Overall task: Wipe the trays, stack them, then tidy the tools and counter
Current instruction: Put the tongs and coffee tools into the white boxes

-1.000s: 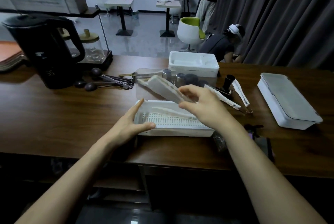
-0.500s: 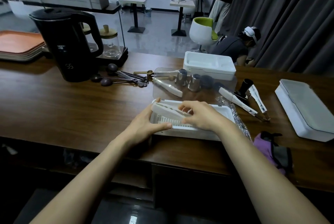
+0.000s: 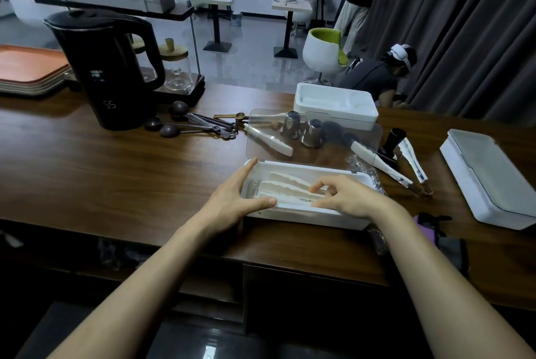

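A white storage box stands near the counter's front edge with its clear lid raised behind it. Two white tongs lie inside it. My left hand rests on the box's left end, fingers straight along the side and thumb on the front rim. Over the box's right half, my right hand pinches the near end of the tongs between index finger and thumb. Behind the lid lie another white tong and two steel cups.
A black kettle and dark measuring spoons are at the left, with orange trays stacked far left. An open white box sits behind, and more tongs plus a closed white box at the right. A purple cloth lies near the front edge.
My right hand has brought the white tongs down from above the box and laid them inside. My left hand has stayed on the box's left end.
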